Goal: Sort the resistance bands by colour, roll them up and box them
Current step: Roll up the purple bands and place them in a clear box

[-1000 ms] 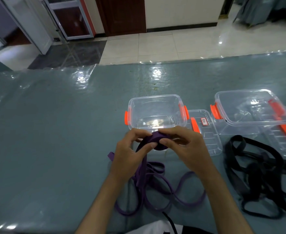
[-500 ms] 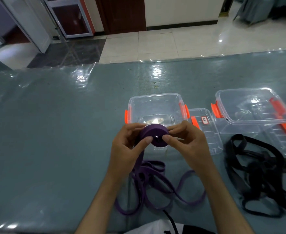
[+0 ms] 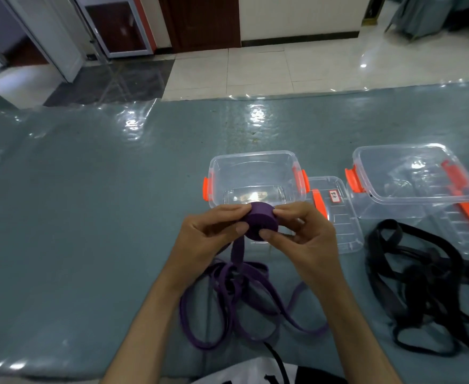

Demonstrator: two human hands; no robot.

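A purple resistance band is partly wound into a tight roll (image 3: 261, 221) held above the table. My left hand (image 3: 211, 234) pinches the roll's left side and my right hand (image 3: 302, 234) pinches its right side. The band's loose tail hangs down to a purple tangle (image 3: 236, 297) on the table. Just behind the roll stands an open clear box with orange latches (image 3: 255, 173). A heap of black bands (image 3: 427, 284) lies at the right.
A clear lid (image 3: 336, 217) lies beside the near box. A second clear box (image 3: 410, 176) with orange latches stands at the right, its lid (image 3: 466, 225) next to it. The table has a blue-grey cover under clear plastic (image 3: 89, 217). Tiled floor lies beyond.
The purple roll has turned in my fingers and grown a little, taking up more of the tail. Both hands have stayed in front of the near box.
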